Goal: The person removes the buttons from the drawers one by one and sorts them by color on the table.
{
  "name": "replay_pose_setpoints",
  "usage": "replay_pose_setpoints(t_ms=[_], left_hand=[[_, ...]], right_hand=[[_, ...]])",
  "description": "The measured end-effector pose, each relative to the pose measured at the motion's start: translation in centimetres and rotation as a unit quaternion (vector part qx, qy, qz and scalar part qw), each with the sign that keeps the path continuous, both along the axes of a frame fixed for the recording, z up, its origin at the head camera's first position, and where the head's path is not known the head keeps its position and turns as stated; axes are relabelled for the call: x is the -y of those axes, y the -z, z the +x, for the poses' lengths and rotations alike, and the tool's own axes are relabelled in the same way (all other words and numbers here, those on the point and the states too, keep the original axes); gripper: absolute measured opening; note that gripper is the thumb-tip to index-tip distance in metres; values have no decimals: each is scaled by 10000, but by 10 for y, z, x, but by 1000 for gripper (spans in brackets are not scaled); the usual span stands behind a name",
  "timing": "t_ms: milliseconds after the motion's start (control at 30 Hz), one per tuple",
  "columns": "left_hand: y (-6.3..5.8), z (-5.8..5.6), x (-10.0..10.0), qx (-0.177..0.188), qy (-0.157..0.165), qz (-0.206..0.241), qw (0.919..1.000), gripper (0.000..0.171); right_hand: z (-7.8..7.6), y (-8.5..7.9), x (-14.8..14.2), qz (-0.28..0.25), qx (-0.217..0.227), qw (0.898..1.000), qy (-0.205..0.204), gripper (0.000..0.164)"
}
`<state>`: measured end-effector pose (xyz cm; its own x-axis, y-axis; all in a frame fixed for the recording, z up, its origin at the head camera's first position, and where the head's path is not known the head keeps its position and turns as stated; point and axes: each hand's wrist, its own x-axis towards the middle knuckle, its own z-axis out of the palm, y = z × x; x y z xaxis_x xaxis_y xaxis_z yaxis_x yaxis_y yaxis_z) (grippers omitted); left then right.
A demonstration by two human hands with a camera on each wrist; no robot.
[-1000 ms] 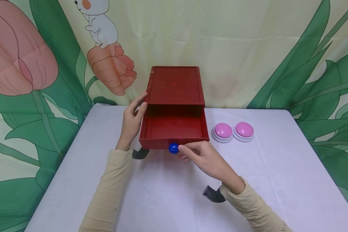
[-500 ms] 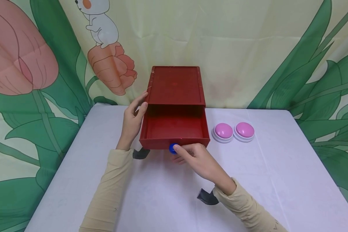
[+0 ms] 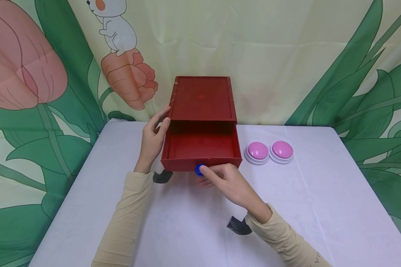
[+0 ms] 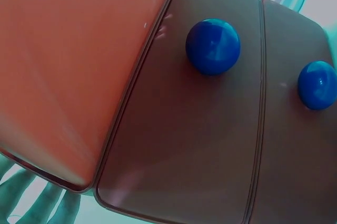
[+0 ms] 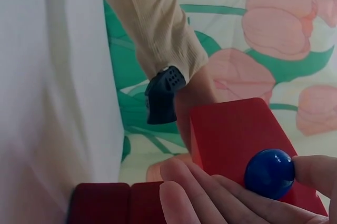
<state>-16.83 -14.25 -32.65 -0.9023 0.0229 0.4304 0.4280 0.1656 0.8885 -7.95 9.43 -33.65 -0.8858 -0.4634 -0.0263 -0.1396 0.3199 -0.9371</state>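
Red drawer [image 3: 178, 165] stood open from its cabinet [image 3: 202, 97] on the desk [image 3: 320, 185], likely light, rigid. Right hand [image 3: 225, 181] pinched its blue knob [image 5: 267, 174], seemingly the best hold; left hand [image 3: 153, 136] lay relaxed against the cabinet.

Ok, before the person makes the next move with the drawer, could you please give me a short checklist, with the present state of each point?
1. Right hand has the blue knob: ok, it pinches it.
2. Left hand is at the red cabinet: ok, at its left side; how hard it presses does not show.
3. Drawer stands open: ok, it sticks out at the front.
4. Pink domes are out of the drawer's way: ok, both stand to its right, not in front.
5. Nothing lies at the very back of the drawer: cannot tell, the cabinet top hides it.
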Motion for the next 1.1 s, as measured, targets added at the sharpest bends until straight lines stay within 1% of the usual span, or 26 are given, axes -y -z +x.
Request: replay_pose_setpoints(t_ms=[433,800,1100], left_hand=[[-1,0,1,4,12,17,10000,43],[0,0,1,-67,-22,-20,10000,43],[-1,1,2,-84,45,30,9999,43]], right_hand=[[-8,2,1,-76,-156,9998,6,38],[-16,1,2,-115,-149,9998,46,38],[-23,2,4,-66,-163,9997,148,38]])
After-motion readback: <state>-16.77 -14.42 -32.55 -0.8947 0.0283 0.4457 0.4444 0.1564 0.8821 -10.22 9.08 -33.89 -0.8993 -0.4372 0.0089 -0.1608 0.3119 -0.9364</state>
